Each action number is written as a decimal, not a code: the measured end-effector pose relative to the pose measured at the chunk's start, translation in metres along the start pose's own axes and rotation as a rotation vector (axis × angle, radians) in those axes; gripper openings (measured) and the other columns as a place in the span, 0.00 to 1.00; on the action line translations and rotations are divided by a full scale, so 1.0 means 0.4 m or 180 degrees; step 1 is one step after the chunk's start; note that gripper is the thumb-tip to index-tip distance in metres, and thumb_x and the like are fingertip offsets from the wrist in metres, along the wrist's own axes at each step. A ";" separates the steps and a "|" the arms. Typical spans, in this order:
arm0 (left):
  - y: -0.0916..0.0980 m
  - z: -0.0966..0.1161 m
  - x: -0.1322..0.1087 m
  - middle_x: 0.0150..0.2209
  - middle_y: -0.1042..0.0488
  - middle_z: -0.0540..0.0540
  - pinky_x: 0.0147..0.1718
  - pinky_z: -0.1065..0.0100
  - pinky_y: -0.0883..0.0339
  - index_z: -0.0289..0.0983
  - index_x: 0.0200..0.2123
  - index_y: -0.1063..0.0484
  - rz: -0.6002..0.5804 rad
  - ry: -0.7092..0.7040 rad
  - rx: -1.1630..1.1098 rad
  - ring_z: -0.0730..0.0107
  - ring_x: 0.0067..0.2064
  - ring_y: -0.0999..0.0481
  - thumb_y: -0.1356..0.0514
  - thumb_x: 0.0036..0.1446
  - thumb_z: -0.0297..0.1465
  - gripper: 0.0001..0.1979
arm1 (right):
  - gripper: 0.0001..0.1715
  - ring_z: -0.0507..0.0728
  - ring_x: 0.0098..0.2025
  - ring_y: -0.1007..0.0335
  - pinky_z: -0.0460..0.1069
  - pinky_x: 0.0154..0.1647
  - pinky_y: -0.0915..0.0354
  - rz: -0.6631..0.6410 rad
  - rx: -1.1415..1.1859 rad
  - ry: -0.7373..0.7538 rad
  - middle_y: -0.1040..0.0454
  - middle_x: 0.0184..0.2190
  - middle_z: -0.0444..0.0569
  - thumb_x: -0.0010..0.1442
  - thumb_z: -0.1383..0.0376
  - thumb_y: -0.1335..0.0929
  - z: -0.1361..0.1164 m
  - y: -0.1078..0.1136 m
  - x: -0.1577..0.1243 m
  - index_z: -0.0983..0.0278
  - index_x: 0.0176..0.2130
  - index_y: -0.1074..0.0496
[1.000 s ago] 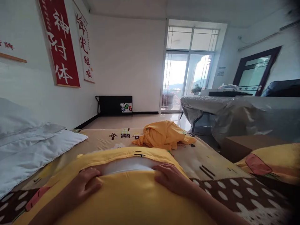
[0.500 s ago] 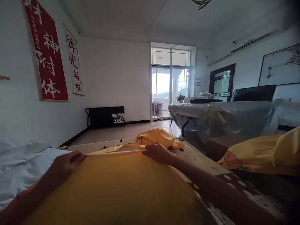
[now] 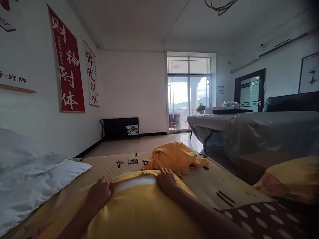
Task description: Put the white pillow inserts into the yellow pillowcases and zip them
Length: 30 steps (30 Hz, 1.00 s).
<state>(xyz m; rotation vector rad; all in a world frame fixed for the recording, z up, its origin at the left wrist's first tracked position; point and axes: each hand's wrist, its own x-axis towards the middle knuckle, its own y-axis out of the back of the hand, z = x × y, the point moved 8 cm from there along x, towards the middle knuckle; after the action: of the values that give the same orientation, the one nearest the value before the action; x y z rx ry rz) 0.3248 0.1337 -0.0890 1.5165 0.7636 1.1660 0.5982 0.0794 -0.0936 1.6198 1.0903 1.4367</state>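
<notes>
A yellow pillowcase [image 3: 144,209] lies in front of me, plump and rounded, its mouth at the far end. Inside the mouth a strip of white pillow [image 3: 137,181] shows. My left hand [image 3: 101,192] grips the left side of the mouth, fingers curled over the edge. At the right side of the mouth, my right hand [image 3: 168,182] is closed on the fabric, its fingertips over the rim. Just beyond it a crumpled orange-yellow cloth [image 3: 175,156] rests on the printed bed sheet [image 3: 211,181].
White satiny pillows [image 3: 50,186] lie at the left. Another yellow bundle [image 3: 294,177] sits at the right edge. Past the bed stands a table under plastic sheeting [image 3: 269,132]. A black folded item [image 3: 117,128] leans against the far wall, left of a glass sliding door [image 3: 178,103].
Both hands have come down with the pillowcase's mouth, and the taut fabric now lies lower and rounder. More white shows in the opening. My view has turned slightly left.
</notes>
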 end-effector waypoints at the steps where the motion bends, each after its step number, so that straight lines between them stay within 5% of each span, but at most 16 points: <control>1: 0.005 -0.007 0.006 0.44 0.29 0.36 0.43 0.56 0.38 0.35 0.40 0.26 0.0288 -0.0013 -0.0019 0.52 0.48 0.30 0.56 0.54 0.25 0.20 | 0.15 0.65 0.48 0.32 0.55 0.45 0.42 0.0121 0.0015 -0.0046 0.26 0.41 0.62 0.59 0.71 0.40 0.002 0.003 0.000 0.67 0.32 0.25; 4: 0.019 -0.040 0.001 0.42 0.29 0.38 0.44 0.60 0.38 0.34 0.35 0.28 0.0900 0.0069 -0.0633 0.57 0.46 0.30 0.56 0.55 0.25 0.16 | 0.15 0.59 0.42 0.29 0.49 0.40 0.41 0.0386 0.0185 -0.0270 0.24 0.37 0.55 0.60 0.72 0.41 0.026 0.010 -0.008 0.65 0.33 0.26; 9: 0.096 -0.082 -0.065 0.31 0.27 0.45 0.31 0.67 0.39 0.37 0.35 0.34 0.1596 0.0967 -0.1765 0.64 0.32 0.29 0.56 0.58 0.31 0.12 | 0.17 0.55 0.33 0.31 0.47 0.32 0.43 0.1194 0.0686 -0.0567 0.26 0.30 0.50 0.64 0.68 0.45 0.032 0.069 -0.043 0.64 0.31 0.33; 13: 0.209 -0.087 -0.137 0.31 0.28 0.45 0.30 0.68 0.38 0.38 0.40 0.34 0.2527 0.1350 -0.2153 0.64 0.33 0.29 0.53 0.56 0.32 0.12 | 0.15 0.54 0.31 0.34 0.47 0.31 0.43 0.2300 0.1144 0.0003 0.30 0.27 0.48 0.64 0.67 0.46 -0.024 0.202 -0.104 0.63 0.30 0.37; 16: 0.253 -0.083 -0.196 0.31 0.28 0.47 0.29 0.69 0.36 0.39 0.39 0.35 0.2920 0.0918 -0.1994 0.64 0.33 0.28 0.50 0.55 0.35 0.10 | 0.11 0.54 0.29 0.38 0.47 0.30 0.45 0.2735 0.1048 0.0705 0.35 0.24 0.46 0.63 0.67 0.43 -0.052 0.283 -0.177 0.62 0.29 0.39; 21: 0.203 0.017 -0.314 0.29 0.27 0.47 0.32 0.67 0.33 0.42 0.32 0.33 0.2583 -0.0991 -0.0988 0.64 0.33 0.28 0.49 0.54 0.34 0.07 | 0.02 0.54 0.29 0.39 0.48 0.31 0.45 0.2152 0.0515 0.1395 0.35 0.27 0.46 0.58 0.68 0.38 -0.037 0.262 -0.269 0.63 0.33 0.40; 23: 0.180 0.054 -0.350 0.32 0.26 0.45 0.36 0.65 0.33 0.42 0.34 0.31 0.2424 -0.1429 -0.0728 0.63 0.36 0.28 0.49 0.52 0.31 0.08 | 0.04 0.54 0.31 0.40 0.48 0.32 0.45 0.1832 0.0389 0.1422 0.35 0.27 0.46 0.56 0.68 0.37 -0.028 0.243 -0.280 0.62 0.32 0.41; 30: 0.177 0.104 -0.318 0.26 0.31 0.49 0.27 0.69 0.39 0.40 0.28 0.34 0.1475 -0.1662 -0.0358 0.68 0.29 0.32 0.44 0.45 0.31 0.03 | 0.14 0.57 0.35 0.41 0.50 0.36 0.46 0.0963 0.0182 0.1245 0.33 0.32 0.47 0.42 0.73 0.36 -0.095 0.253 -0.264 0.62 0.33 0.40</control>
<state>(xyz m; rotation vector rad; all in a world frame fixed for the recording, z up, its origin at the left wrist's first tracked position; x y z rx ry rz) 0.3153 -0.0141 -0.0575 1.8467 -0.0082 1.0406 0.5713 -0.0589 -0.0388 1.6358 1.1388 2.0008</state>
